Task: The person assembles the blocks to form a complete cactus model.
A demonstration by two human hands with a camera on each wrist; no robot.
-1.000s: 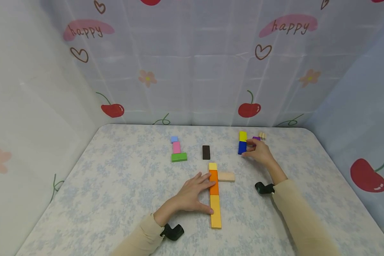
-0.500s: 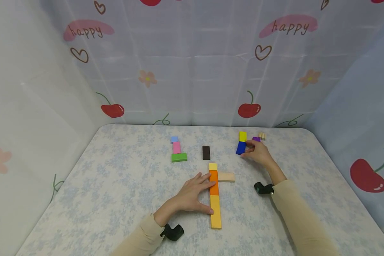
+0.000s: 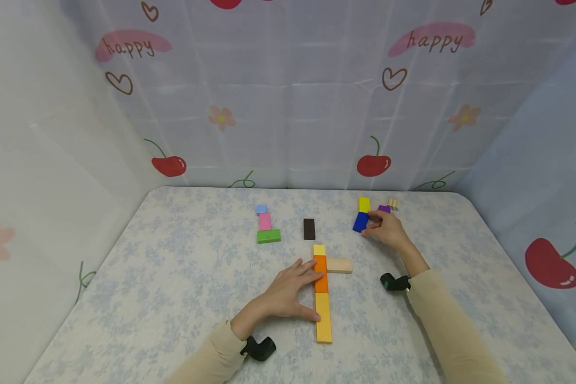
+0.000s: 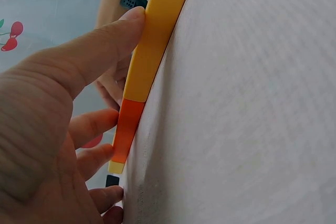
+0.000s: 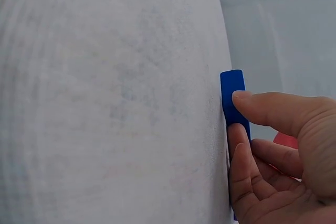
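Observation:
On the right in the head view, my right hand (image 3: pixel 388 226) pinches a blue wooden block (image 3: pixel 360 222) between thumb and fingers. The block lies slightly turned on the table, its far end at a bright yellow block (image 3: pixel 364 204). In the right wrist view my thumb presses on the blue block (image 5: pixel 232 90). My left hand (image 3: pixel 288 293) rests with spread fingers along a straight row: a long golden-yellow block (image 3: pixel 324 325), an orange block (image 3: pixel 321 282) and a small pale-yellow block (image 3: pixel 319 249). Its thumb touches the golden-yellow block (image 4: pixel 157 40), fingertips at the orange one (image 4: pixel 128 129).
A plain wood block (image 3: pixel 340 265) juts right from the row. Beyond stands a dark brown block (image 3: pixel 309 229). Green (image 3: pixel 269 236), pink (image 3: pixel 265 221) and light-blue (image 3: pixel 261 209) blocks lie back left. Behind my right hand are a purple block (image 3: pixel 384 208) and small wooden pieces (image 3: pixel 393 204).
The blue block's near end has swung slightly left under my right hand, so it now lies at an angle to the yellow block. My left hand has stayed in place.

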